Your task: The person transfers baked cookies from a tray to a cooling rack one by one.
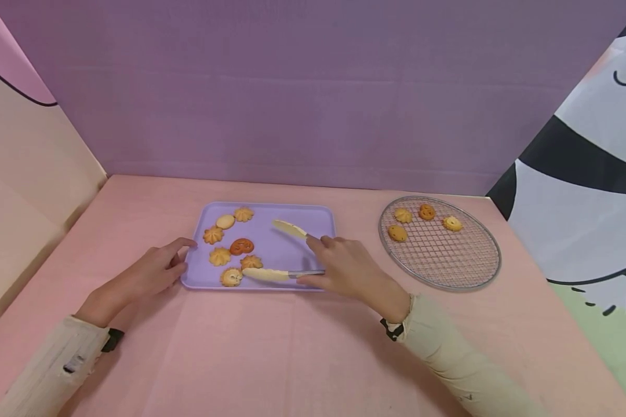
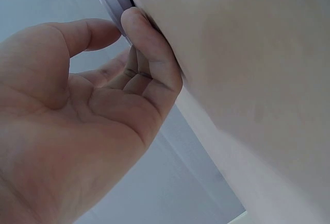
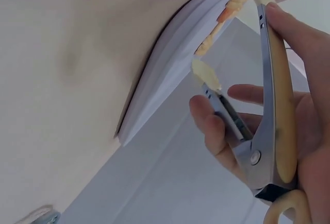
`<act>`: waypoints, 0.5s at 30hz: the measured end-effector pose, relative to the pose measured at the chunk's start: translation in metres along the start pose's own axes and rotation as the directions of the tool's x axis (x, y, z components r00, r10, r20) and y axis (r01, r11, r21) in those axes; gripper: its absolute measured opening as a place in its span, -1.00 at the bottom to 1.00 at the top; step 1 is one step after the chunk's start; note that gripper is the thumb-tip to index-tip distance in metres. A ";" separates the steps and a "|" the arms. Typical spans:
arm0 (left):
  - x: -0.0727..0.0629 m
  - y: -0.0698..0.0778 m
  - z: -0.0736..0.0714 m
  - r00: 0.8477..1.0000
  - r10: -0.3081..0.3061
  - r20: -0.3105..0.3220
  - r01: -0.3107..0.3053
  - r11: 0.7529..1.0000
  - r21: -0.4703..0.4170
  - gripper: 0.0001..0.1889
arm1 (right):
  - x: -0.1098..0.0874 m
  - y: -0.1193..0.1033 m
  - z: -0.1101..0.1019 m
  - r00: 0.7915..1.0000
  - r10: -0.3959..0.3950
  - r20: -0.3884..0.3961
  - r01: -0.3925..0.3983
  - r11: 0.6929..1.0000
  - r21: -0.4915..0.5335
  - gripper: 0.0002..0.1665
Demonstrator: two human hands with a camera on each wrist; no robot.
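Note:
My right hand (image 1: 349, 266) grips a pair of tongs (image 3: 281, 116) with cream-coloured tips and metal arms. The tongs' arms are spread wide over the purple tray (image 1: 297, 246), nothing between them. Their nearer tip overlaps a shell-shaped cookie (image 1: 250, 262) in the head view, beside a round cookie with dark specks (image 1: 231, 277). A brown pretzel-shaped cookie (image 1: 241, 247) lies just behind, with several pale cookies along the tray's left half. At the tray's left edge, my left hand (image 1: 153, 269) pinches the rim between thumb and fingers, as the left wrist view shows.
A round wire rack (image 1: 448, 255) stands right of the tray. On its far-left part lie several cookies, among them a brown pretzel-shaped cookie (image 1: 426, 212) and an oval cookie (image 1: 397, 233). A purple wall (image 1: 302, 116) rises behind the pink tabletop (image 1: 271, 353).

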State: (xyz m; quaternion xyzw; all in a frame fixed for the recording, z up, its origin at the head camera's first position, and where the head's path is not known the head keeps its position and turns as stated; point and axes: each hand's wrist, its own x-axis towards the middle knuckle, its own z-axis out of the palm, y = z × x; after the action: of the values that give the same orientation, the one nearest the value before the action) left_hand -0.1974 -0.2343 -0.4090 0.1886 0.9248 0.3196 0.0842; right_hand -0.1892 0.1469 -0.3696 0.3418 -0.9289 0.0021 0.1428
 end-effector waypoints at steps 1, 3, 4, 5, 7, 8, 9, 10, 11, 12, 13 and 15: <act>0.000 0.000 0.000 1.000 -0.001 -0.001 0.001 1.000 0.001 -0.54 | 0.001 -0.001 0.000 1.000 0.004 0.006 -0.004 1.000 0.002 -0.17; 0.000 0.000 0.000 1.000 0.003 -0.005 -0.003 1.000 0.005 -0.54 | 0.003 -0.004 0.001 1.000 0.010 0.017 -0.010 1.000 0.003 -0.18; 0.000 0.000 0.000 1.000 0.008 -0.007 -0.008 1.000 0.007 -0.54 | 0.003 -0.005 0.001 1.000 0.012 0.026 -0.012 1.000 0.006 -0.19; 0.000 0.000 0.000 1.000 0.013 -0.010 -0.012 1.000 0.008 -0.55 | 0.004 -0.006 0.002 0.999 0.016 0.036 -0.016 1.000 0.012 -0.19; 0.000 0.001 0.000 1.000 0.016 -0.013 -0.016 1.000 0.007 -0.55 | 0.005 -0.008 0.003 0.998 0.023 0.055 -0.024 0.999 0.023 -0.16; 0.000 0.001 0.000 1.000 0.017 -0.013 -0.017 1.000 0.006 -0.55 | 0.006 -0.008 0.004 0.997 0.028 0.065 -0.030 0.999 0.029 -0.14; 0.000 0.001 0.000 1.000 0.016 -0.012 -0.016 1.000 0.005 -0.55 | 0.006 -0.009 0.004 0.997 0.033 0.073 -0.036 0.999 0.038 -0.13; 0.000 0.002 0.000 1.000 0.016 -0.012 -0.016 1.000 0.006 -0.55 | 0.006 -0.009 0.005 0.996 0.037 0.079 -0.041 0.998 0.050 -0.12; 0.000 0.002 0.000 1.000 0.013 -0.011 -0.013 1.000 0.007 -0.55 | 0.006 -0.010 0.005 0.996 0.042 0.084 -0.048 0.997 0.066 -0.10; 0.000 0.002 -0.001 1.000 0.009 -0.009 -0.009 1.000 0.005 -0.54 | 0.006 -0.010 0.005 0.995 0.046 0.089 -0.053 0.995 0.082 -0.10; 0.000 0.002 -0.001 1.000 0.007 -0.009 -0.007 1.000 0.006 -0.54 | 0.006 -0.011 0.005 0.995 0.047 0.092 -0.056 0.994 0.098 -0.10; 0.000 0.001 -0.001 1.000 0.007 -0.009 -0.007 1.000 0.010 -0.54 | 0.005 -0.011 0.005 0.994 0.045 0.097 -0.057 0.991 0.123 -0.14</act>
State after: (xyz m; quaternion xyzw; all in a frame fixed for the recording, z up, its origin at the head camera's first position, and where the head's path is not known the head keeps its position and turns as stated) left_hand -0.1974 -0.2334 -0.4076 0.1906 0.9261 0.3162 0.0779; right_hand -0.1871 0.1344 -0.3738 0.3258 -0.9411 0.0481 0.0769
